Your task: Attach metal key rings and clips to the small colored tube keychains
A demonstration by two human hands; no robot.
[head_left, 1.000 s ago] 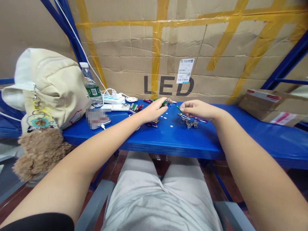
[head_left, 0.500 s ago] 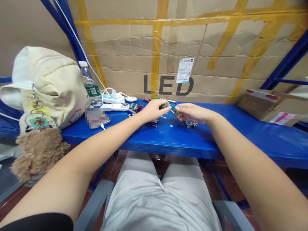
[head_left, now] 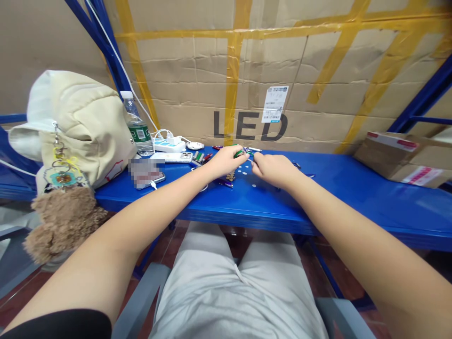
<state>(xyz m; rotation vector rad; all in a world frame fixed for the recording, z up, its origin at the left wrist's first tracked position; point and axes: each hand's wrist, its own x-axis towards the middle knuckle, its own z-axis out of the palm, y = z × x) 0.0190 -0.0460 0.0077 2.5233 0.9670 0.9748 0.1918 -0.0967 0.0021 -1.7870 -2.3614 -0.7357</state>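
My left hand (head_left: 226, 162) is closed in a pinch on a small green cylinder (head_left: 240, 153) above the blue shelf (head_left: 353, 188). My right hand (head_left: 273, 167) is closed too, its fingertips meeting the left hand's at the green piece; what it pinches is too small to name. Small white discs (head_left: 243, 172) lie on the shelf between and below the hands. A purple cylinder (head_left: 224, 182) lies under my left wrist. More coloured small cylinders (head_left: 201, 157) lie behind my left hand.
A cream bag (head_left: 77, 127) with a plush keyring (head_left: 63, 221) stands at the left, beside a water bottle (head_left: 137, 125), a power strip (head_left: 168, 143) and phones (head_left: 173, 157). A taped cardboard box (head_left: 402, 157) sits at the right. A large "LED" carton (head_left: 282, 70) forms the back wall.
My right hand left the pile of metal clips and moved left with a green clip to meet my left hand at the green cylinder. The camera shifted slightly.
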